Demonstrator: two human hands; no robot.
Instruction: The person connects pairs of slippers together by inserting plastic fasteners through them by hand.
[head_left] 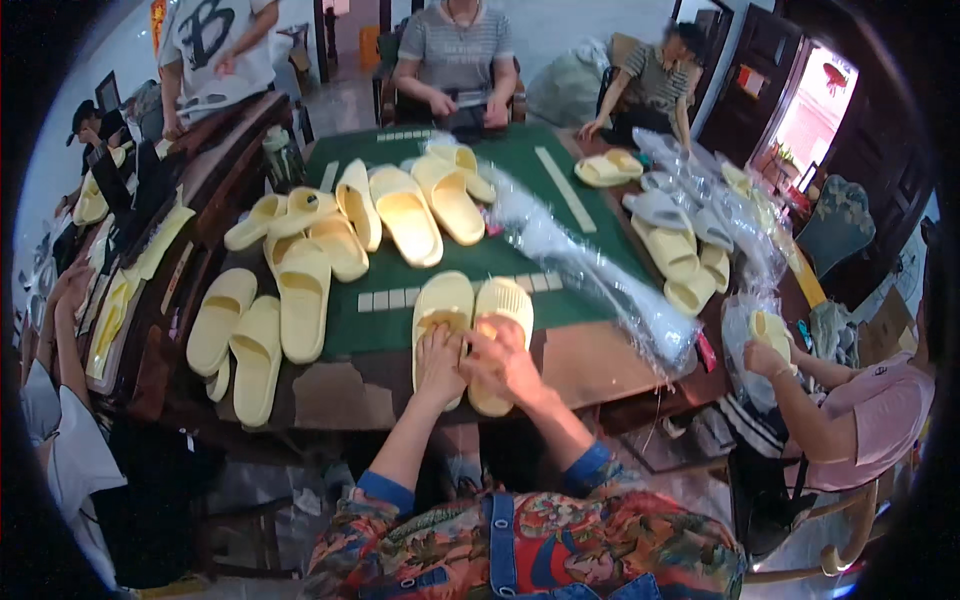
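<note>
Two pale yellow slide slippers stand side by side at the table's near edge, toes away from me. On the left slipper [444, 292] my left hand [438, 362] lies with its fingers stretched toward the opening under the strap. My right hand [505, 362] is over the right slipper [504, 300], which has a ribbed patch on its strap. Its fingers are apart, slightly blurred, and reach left toward my left fingertips. Whether anything small is between the hands cannot be made out. The heels are partly hidden by my hands and wrists.
More yellow slippers [304, 295] crowd the left and back of the green tabletop [400, 275]. Clear plastic wrap [580, 265] runs across the right, near wrapped slippers [665, 245]. Rows of pale tiles [565, 190] lie on the green. At right, another person's hands hold a slipper [768, 335].
</note>
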